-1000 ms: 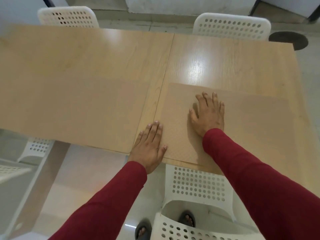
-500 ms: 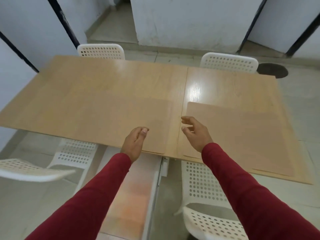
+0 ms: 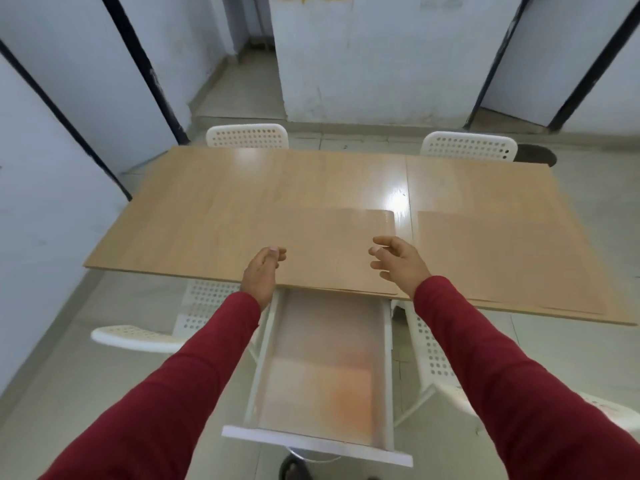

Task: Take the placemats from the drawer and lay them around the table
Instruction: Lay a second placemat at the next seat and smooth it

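Note:
Two tan placemats lie flat along the near edge of the wooden table (image 3: pixel 214 202): one (image 3: pixel 332 251) at the middle and one (image 3: pixel 502 258) to its right. Below the table edge a white drawer (image 3: pixel 315 441) stands pulled out toward me, with a tan and orange sheet blurred inside it. My left hand (image 3: pixel 261 271) hovers at the table's near edge with fingers loosely curled, holding nothing. My right hand (image 3: pixel 398 263) floats above the middle placemat's right side, fingers apart and empty.
White perforated chairs stand at the far side (image 3: pixel 247 136) (image 3: pixel 469 145) and at the near side, left (image 3: pixel 138 336) and right (image 3: pixel 436 355) of the drawer. White walls with dark frames enclose the room. A dark round object (image 3: pixel 535 155) lies on the floor at far right.
Both hands lifted off the right placemat and drew back. My view pulled away and up, so the open drawer and the middle placemat now show.

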